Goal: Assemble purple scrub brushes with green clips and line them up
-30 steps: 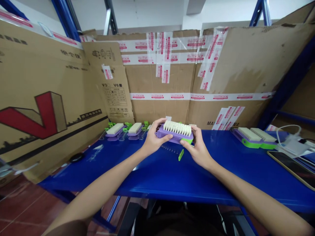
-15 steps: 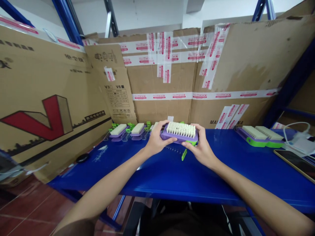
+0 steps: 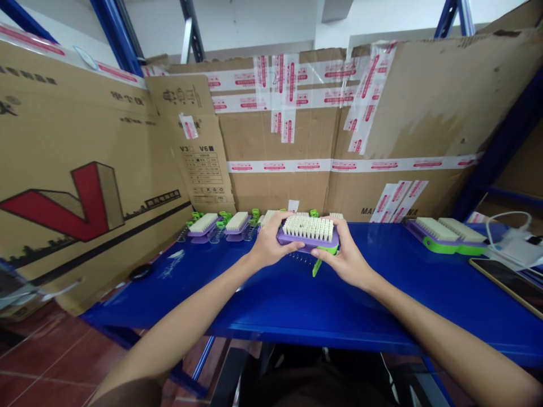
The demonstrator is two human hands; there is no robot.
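Between my two hands is a scrub brush (image 3: pixel 309 228) with pale bristles facing up and a purple and green body. My left hand (image 3: pixel 274 240) grips its left end, thumb along the front edge. My right hand (image 3: pixel 343 249) grips the right end near the green part. Just below the brush, a small green clip-like piece (image 3: pixel 316 267) and a thin coil spring (image 3: pixel 300 259) show; my hands and the brush partly hide what lies behind. The brush is held above the blue table (image 3: pixel 271 305).
Along the back left stand brushes, including one purple brush (image 3: pixel 203 224) and another brush (image 3: pixel 237 223), with green pieces and springs beside them. At right are two green-and-purple brushes (image 3: pixel 449 234), a phone (image 3: pixel 509 282) and a white charger with cable (image 3: pixel 520 246). Cardboard walls (image 3: pixel 280 130) enclose the table.
The brush in my hands has tipped slightly and dropped a little, so brushes behind it at the back now show. Both hands keep their grip.
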